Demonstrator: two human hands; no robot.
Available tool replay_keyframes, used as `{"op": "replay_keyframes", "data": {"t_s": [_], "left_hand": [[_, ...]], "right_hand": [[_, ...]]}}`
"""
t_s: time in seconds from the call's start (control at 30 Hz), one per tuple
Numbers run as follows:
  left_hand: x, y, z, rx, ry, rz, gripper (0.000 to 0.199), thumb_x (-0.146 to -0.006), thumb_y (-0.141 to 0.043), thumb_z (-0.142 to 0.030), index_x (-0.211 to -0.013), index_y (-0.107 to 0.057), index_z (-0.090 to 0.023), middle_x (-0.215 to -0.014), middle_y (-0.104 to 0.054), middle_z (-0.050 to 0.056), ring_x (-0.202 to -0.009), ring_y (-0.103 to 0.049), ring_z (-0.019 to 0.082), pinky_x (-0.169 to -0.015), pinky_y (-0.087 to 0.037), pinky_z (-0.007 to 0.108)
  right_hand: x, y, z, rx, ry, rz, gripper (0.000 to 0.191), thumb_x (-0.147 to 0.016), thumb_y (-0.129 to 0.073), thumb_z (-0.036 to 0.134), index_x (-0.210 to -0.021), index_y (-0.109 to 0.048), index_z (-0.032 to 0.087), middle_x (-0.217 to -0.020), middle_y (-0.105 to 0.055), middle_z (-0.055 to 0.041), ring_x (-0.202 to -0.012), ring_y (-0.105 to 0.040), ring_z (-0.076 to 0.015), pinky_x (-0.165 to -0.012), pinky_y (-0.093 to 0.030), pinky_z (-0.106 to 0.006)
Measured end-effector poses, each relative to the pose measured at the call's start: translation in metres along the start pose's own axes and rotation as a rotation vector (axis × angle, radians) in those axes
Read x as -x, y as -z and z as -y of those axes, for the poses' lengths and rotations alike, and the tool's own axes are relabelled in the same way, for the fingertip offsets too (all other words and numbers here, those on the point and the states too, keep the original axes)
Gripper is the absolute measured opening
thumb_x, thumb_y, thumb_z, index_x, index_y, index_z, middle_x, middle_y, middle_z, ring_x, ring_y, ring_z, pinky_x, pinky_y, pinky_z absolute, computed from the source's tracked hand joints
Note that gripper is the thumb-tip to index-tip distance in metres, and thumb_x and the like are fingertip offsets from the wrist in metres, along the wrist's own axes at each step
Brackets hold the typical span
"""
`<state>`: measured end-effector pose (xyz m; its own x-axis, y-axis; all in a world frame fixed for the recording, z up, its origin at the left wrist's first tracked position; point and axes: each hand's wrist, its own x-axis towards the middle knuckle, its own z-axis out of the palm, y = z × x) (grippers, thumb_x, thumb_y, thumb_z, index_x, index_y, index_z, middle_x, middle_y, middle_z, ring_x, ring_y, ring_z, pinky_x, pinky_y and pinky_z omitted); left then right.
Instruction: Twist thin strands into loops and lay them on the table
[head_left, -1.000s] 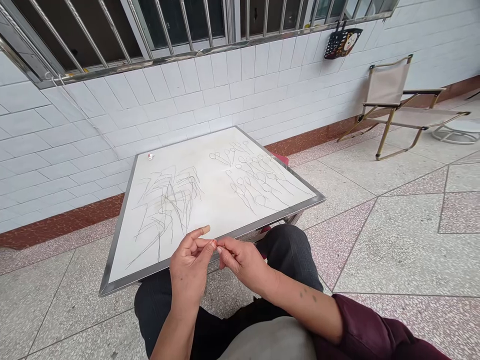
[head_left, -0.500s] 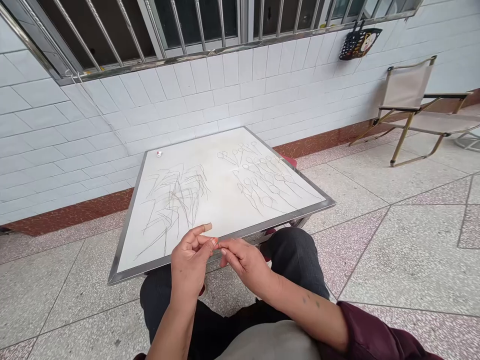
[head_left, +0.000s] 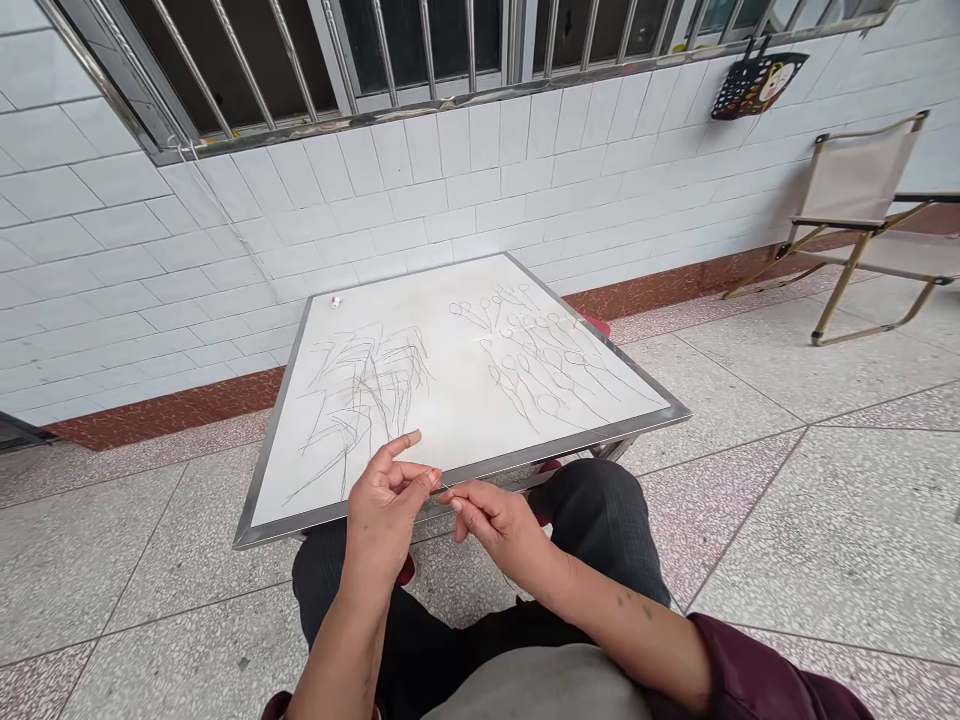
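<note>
1. The thin strand (head_left: 444, 488) is dark and very fine, like wire. It shows as a short line between the fingertips of the two hands, just beyond the near edge of the table (head_left: 457, 410). The view is poor here, so its full shape and its ends I cannot tell.
2. The left hand (head_left: 380, 508) has its thumb and a finger closed in a pinch at the strand; another finger, with a tan cover on its tip, is lifted and stretched out over the near edge.
3. The right hand (head_left: 508, 528) also pinches the strand, with thumb and finger closed together and the other fingers curled.
4. Compared with the earliest frame, the fingertips of the two hands are now a little more apart, and the covered finger is raised higher. The view has also turned, so the table appears more to the right.
5. On the left half of the table lie bent strands (head_left: 367, 385), crossing each other, some reaching toward the near left corner. On the right half lie looped strands (head_left: 547, 370), their loops mostly toward the far edge. Both groups look the same as before.
6. A small white and red object (head_left: 336, 301) rests near the far left corner.
</note>
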<state>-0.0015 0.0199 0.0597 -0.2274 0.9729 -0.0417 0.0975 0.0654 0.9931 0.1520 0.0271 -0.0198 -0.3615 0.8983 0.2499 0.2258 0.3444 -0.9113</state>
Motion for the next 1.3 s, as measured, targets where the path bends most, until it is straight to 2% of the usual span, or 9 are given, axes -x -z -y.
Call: {"op": "replay_keyframes", "data": {"t_s": [0.13, 0.23, 0.4, 0.57, 0.67, 0.8, 0.97, 1.13, 1.3], "left_hand": [[-0.018, 0.04, 0.007, 0.141, -0.05, -0.115, 0.055, -0.077, -0.074, -0.044, -0.124, -0.062, -0.018, -0.096, -0.076, 0.009, -0.101, -0.068, 0.024, -0.085, -0.052, 0.035], [-0.027, 0.059, 0.037, 0.438, 0.122, -0.183, 0.047, -0.071, -0.081, -0.029, -0.115, -0.066, -0.021, -0.101, -0.076, 0.006, -0.091, -0.068, 0.015, -0.073, -0.052, 0.022], [-0.009, 0.02, 0.086, 0.494, 0.29, 0.059, 0.038, -0.07, -0.083, -0.024, -0.105, -0.072, -0.014, -0.087, -0.075, 0.011, -0.072, -0.068, 0.016, -0.059, -0.049, 0.023], [0.006, -0.015, 0.078, 0.563, 0.259, 0.221, 0.041, -0.077, -0.078, -0.039, -0.111, -0.073, -0.017, -0.101, -0.074, 0.012, -0.077, -0.067, 0.019, -0.073, -0.052, 0.033], [0.005, -0.021, 0.07, 0.597, 0.187, 0.165, 0.042, -0.079, -0.076, -0.042, -0.116, -0.072, -0.023, -0.115, -0.071, 0.01, -0.082, -0.066, 0.018, -0.079, -0.052, 0.034], [0.006, -0.029, 0.066, 0.615, 0.096, 0.048, 0.042, -0.078, -0.078, -0.036, -0.118, -0.071, -0.028, -0.105, -0.072, 0.005, -0.096, -0.064, 0.017, -0.084, -0.05, 0.029], [0.01, -0.039, 0.059, 0.644, 0.116, 0.165, 0.056, -0.084, -0.07, -0.043, -0.138, -0.055, -0.036, -0.106, -0.072, 0.003, -0.08, -0.065, 0.014, -0.077, -0.053, 0.028], [0.003, -0.037, 0.059, 0.596, 0.074, 0.019, 0.038, -0.075, -0.079, -0.037, -0.112, -0.074, -0.026, -0.095, -0.072, 0.003, -0.077, -0.063, 0.013, -0.077, -0.053, 0.027], [-0.001, -0.03, 0.06, 0.523, 0.025, -0.05, 0.032, -0.069, -0.082, -0.035, -0.098, -0.078, -0.021, -0.084, -0.071, 0.002, -0.078, -0.063, 0.014, -0.079, -0.051, 0.028]], "right_hand": [[-0.004, 0.007, 0.008, -0.203, -0.13, 0.013, 0.032, -0.099, -0.045, 0.043, -0.102, -0.069, 0.022, -0.062, -0.067, 0.001, -0.057, -0.051, -0.0142, -0.06, -0.042, -0.026], [-0.005, 0.011, 0.013, -0.316, -0.172, 0.033, 0.037, -0.098, -0.046, 0.049, -0.098, -0.07, 0.02, -0.06, -0.063, 0.0015, -0.056, -0.047, -0.0133, -0.059, -0.039, -0.026], [-0.007, 0.008, 0.012, -0.518, -0.146, 0.134, 0.039, -0.098, -0.047, 0.052, -0.092, -0.067, 0.019, -0.059, -0.053, 0.0041, -0.057, -0.044, -0.0116, -0.062, -0.037, -0.025], [-0.008, 0.007, 0.008, -0.616, -0.15, 0.143, 0.04, -0.095, -0.052, 0.054, -0.085, -0.064, 0.018, -0.057, -0.046, 0.0057, -0.057, -0.041, -0.0109, -0.063, -0.036, -0.025], [-0.008, 0.006, 0.007, -0.708, -0.217, 0.172, 0.04, -0.093, -0.054, 0.055, -0.086, -0.065, 0.017, -0.057, -0.044, 0.0059, -0.055, -0.039, -0.0105, -0.058, -0.032, -0.024], [-0.009, 0.002, 0.005, -0.826, -0.293, 0.199, 0.04, -0.089, -0.059, 0.057, -0.083, -0.064, 0.017, -0.057, -0.044, 0.0058, -0.053, -0.036, -0.0094, -0.055, -0.027, -0.023], [-0.009, 0.002, 0.005, -0.918, -0.365, 0.198, 0.041, -0.085, -0.064, 0.059, -0.08, -0.06, 0.018, -0.055, -0.042, 0.0067, -0.051, -0.035, -0.0091, -0.052, -0.028, -0.023], [-0.009, 0.003, 0.003, -0.817, -0.265, 0.222, 0.043, -0.091, -0.056, 0.059, -0.083, -0.06, 0.017, -0.057, -0.047, 0.0054, -0.052, -0.039, -0.0088, -0.052, -0.03, -0.022], [-0.01, 0.005, 0.003, -0.587, -0.157, 0.23, 0.038, -0.096, -0.047, 0.056, -0.093, -0.056, 0.019, -0.064, -0.058, 0.0036, -0.056, -0.047, -0.0107, -0.059, -0.04, -0.024]]}}
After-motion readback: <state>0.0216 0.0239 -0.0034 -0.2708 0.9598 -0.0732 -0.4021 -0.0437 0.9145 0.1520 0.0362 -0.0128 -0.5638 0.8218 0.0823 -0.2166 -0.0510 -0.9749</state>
